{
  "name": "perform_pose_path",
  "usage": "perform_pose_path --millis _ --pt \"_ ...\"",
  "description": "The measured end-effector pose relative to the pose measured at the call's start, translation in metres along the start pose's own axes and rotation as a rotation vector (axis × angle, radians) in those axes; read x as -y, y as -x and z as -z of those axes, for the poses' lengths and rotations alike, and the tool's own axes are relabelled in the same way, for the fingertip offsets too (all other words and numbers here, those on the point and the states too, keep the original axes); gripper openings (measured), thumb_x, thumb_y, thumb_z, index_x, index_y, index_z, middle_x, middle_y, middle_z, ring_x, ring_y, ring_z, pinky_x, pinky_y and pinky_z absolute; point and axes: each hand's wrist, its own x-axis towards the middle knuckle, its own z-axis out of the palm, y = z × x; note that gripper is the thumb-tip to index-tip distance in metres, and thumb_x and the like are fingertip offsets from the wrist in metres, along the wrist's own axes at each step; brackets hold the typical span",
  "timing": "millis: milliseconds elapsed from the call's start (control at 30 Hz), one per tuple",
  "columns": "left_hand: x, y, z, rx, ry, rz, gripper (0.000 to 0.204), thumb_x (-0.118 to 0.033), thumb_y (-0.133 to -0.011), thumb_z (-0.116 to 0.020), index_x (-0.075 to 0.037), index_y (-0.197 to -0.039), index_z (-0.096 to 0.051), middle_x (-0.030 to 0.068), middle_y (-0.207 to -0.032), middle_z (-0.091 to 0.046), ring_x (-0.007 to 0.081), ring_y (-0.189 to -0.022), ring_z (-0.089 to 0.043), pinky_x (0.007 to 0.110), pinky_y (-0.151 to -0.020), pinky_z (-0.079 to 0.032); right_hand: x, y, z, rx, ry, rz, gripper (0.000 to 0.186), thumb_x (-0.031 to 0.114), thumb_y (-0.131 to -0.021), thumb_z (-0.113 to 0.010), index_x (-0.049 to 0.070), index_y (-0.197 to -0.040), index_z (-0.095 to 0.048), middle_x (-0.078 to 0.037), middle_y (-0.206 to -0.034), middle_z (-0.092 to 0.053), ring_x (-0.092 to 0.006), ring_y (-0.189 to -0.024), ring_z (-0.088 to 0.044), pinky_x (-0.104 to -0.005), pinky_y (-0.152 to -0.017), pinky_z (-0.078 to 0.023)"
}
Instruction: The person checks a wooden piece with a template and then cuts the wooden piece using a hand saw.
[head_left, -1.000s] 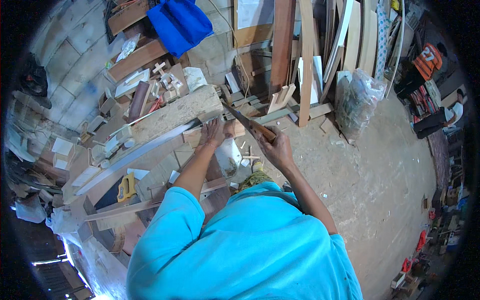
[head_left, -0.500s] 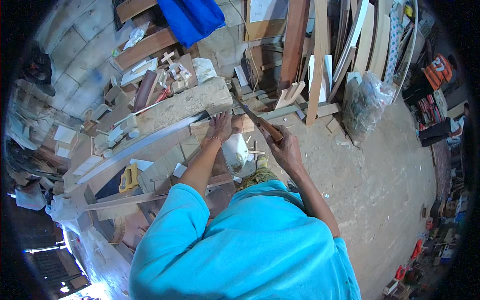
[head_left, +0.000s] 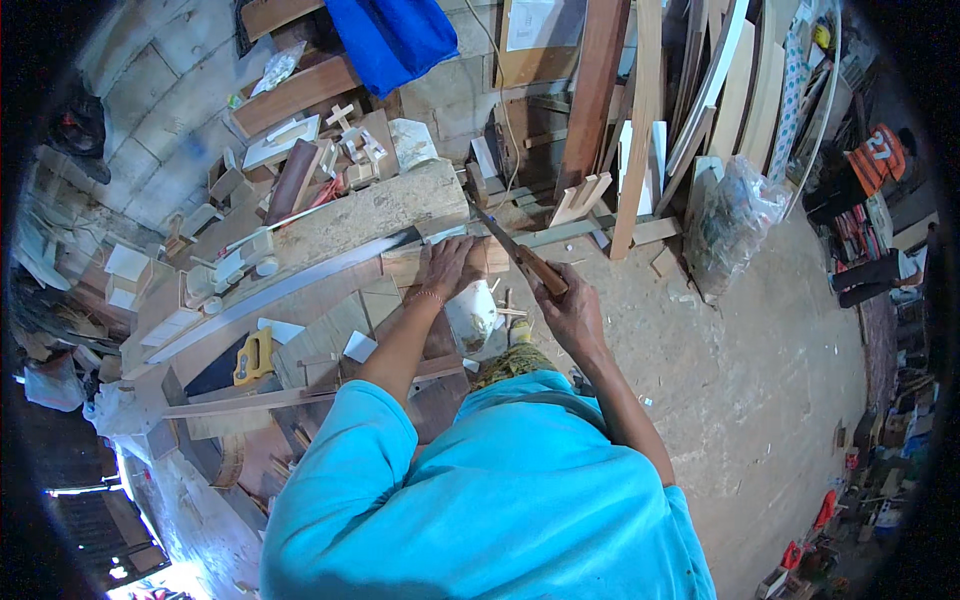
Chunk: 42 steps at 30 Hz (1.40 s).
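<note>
Concrete flooring [head_left: 740, 400] spreads from two to five o'clock, while a thick, rough beam [head_left: 370, 212] lies toward eleven amid wood offcuts. Just off centre, toward twelve, sits a wooden block [head_left: 490, 255]; the left hand [head_left: 447, 262] rests palm-down across it, fingers somewhat spread. Toward three, the right hand [head_left: 572, 310] is wrapped around the handle of a saw [head_left: 536, 266], its blade slanting toward twelve by the block's right end; whether the teeth touch, I cannot tell. Should the block shift under light pressure, the blade could skip toward the left fingers.
</note>
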Motion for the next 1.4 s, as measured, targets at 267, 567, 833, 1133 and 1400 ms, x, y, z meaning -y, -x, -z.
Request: perform_pose_path --millis 267,567,833,1133,1400 --pt "0.030 -0.025 -0.043 -0.086 -0.154 -0.043 0.085 -0.066 -0.068 -0.051 -0.007 -0.129 -0.038 0.0106 -0.127 -0.041 0.0302 -0.117 -0.035 0.047 -0.100 -0.021 0.011 -0.002 0.007 0.039 0.009 0.029 0.032 0.018 -0.078 -0.061 0.001 -0.104 -0.056 -0.022 -0.072 -0.061 -0.0349 -0.066 -0.062 -0.0382 -0.059 -0.048" --pt "0.015 -0.018 -0.037 -0.272 -0.001 0.007 0.079 -0.064 -0.073 -0.047 0.000 -0.119 -0.048 0.0121 -0.124 -0.042 0.0312 -0.116 -0.035 0.047 -0.099 -0.025 0.004 0.001 0.000 -0.016 -0.015 0.066 0.032 0.017 -0.078 -0.062 0.001 -0.105 -0.055 -0.021 -0.071 -0.061 -0.0332 -0.065 -0.063 -0.0374 -0.057 -0.048" --pt "-0.008 -0.011 0.000 -0.137 -0.085 0.147 0.064 -0.056 -0.076 -0.050 -0.007 -0.118 -0.051 0.0073 -0.122 -0.044 0.0289 -0.114 -0.037 0.045 -0.093 -0.032 0.009 0.002 -0.001 -0.029 -0.008 0.087 0.032 0.018 -0.079 -0.061 0.002 -0.106 -0.054 -0.020 -0.071 -0.061 -0.0328 -0.064 -0.063 -0.0380 -0.057 -0.048" --pt "0.017 -0.015 -0.034 -0.324 -0.116 0.048 0.062 -0.054 -0.076 -0.052 -0.005 -0.114 -0.052 0.0065 -0.122 -0.045 0.0279 -0.112 -0.039 0.045 -0.092 -0.030 0.014 0.004 0.002 -0.008 -0.055 -0.022 0.033 0.014 -0.079 -0.063 -0.003 -0.106 -0.055 -0.019 -0.077 -0.063 -0.0155 -0.066 -0.061 -0.0296 -0.059 -0.048" --pt "0.017 -0.016 -0.031 -0.293 -0.043 0.026 0.060 -0.053 -0.074 -0.056 -0.004 -0.108 -0.057 0.0080 -0.123 -0.045 0.0290 -0.113 -0.038 0.044 -0.096 -0.028 0.007 0.007 -0.006 -0.044 -0.056 0.013 0.032 0.013 -0.080 -0.062 -0.004 -0.106 -0.055 -0.018 -0.077 -0.063 -0.0152 -0.066 -0.060 -0.0291 -0.058 -0.048"
